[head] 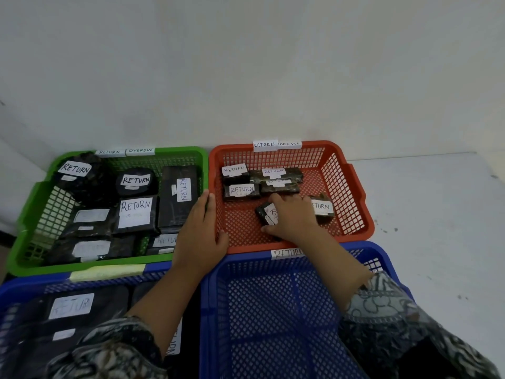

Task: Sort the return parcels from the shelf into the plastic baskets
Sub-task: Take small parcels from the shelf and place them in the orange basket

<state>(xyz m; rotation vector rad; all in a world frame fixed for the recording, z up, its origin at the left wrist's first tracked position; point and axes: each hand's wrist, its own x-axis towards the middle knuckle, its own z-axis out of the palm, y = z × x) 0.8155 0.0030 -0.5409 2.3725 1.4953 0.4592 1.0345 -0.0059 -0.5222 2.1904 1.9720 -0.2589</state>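
My right hand (293, 217) cups a small black parcel (266, 213) on the floor of the red basket (355, 192), thumb at its near edge, fingers curled over it. My left hand (200, 231) rests flat, fingers together, on that basket's left rim. The slick wrap could slip from my grip, or my knuckles could shove the neighbouring parcel (322, 207) just right. Parcels read RETURN. The red and green basket (30, 214) tags read RETURN, OVERDUE; the near blue basket (273, 310) tag reads RETURN.

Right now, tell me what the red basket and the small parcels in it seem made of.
Red basket: moulded plastic by the look, one even colour, an open lattice with a solid, slightly shiny rim. Small parcels: apparently wrapped in dark plastic film, crinkled and glinting; the contents are hidden. Their labels: white paper, it seems, matte, with RETURN handwritten on them.
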